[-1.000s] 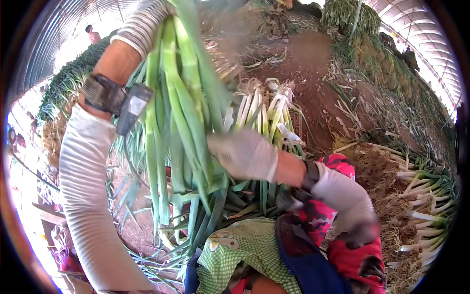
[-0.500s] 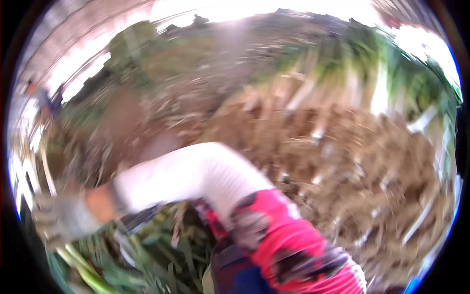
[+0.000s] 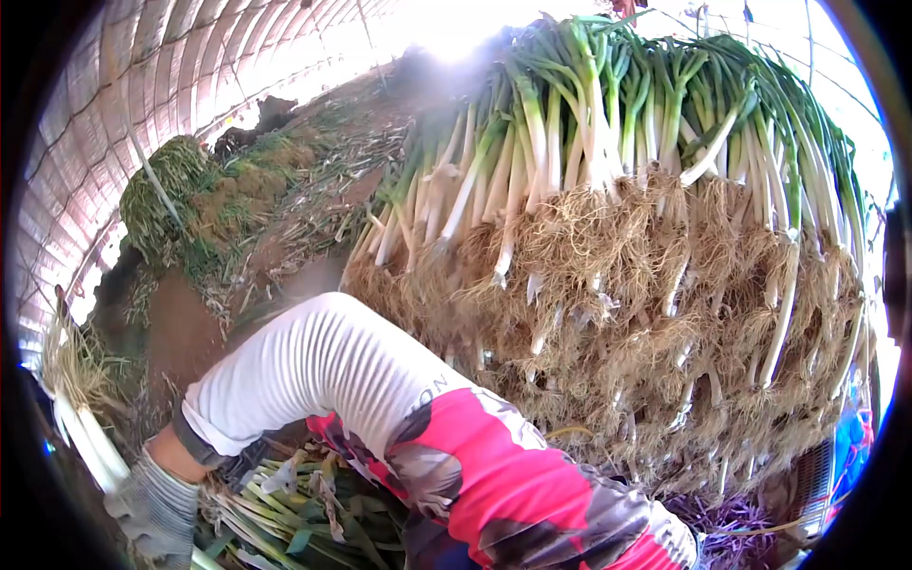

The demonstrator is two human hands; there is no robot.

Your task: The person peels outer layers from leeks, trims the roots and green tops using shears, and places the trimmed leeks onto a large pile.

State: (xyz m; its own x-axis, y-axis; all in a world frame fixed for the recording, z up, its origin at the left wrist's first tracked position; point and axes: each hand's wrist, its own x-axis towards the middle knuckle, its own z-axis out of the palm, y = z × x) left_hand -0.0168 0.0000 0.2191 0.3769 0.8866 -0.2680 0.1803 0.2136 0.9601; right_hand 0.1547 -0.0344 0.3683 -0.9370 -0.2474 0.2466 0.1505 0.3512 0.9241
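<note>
My left hand [image 3: 157,508], in a grey knitted glove, is at the lower left with its fingers curled. Its arm, in a white sleeve under a red and grey shirt, bends across the middle. White leek stalks [image 3: 90,442], roots upward, run down into the hand, and a pale stalk shows below it. The fingertips are partly hidden. Below the forearm lie more leeks [image 3: 294,508] with green leaves. My right hand is out of the picture.
A tall heap of leeks [image 3: 589,133] fills the right side, its tangled roots [image 3: 617,313] facing me. Purple strands [image 3: 717,527] lie at the lower right. Behind are a mound of greenery [image 3: 166,195], littered soil [image 3: 313,171] and a ribbed plastic wall [image 3: 114,123].
The view has steadied and turned, bringing more of the leek heap into sight. My left hand has moved lower in the picture, with leek stalks still at it.
</note>
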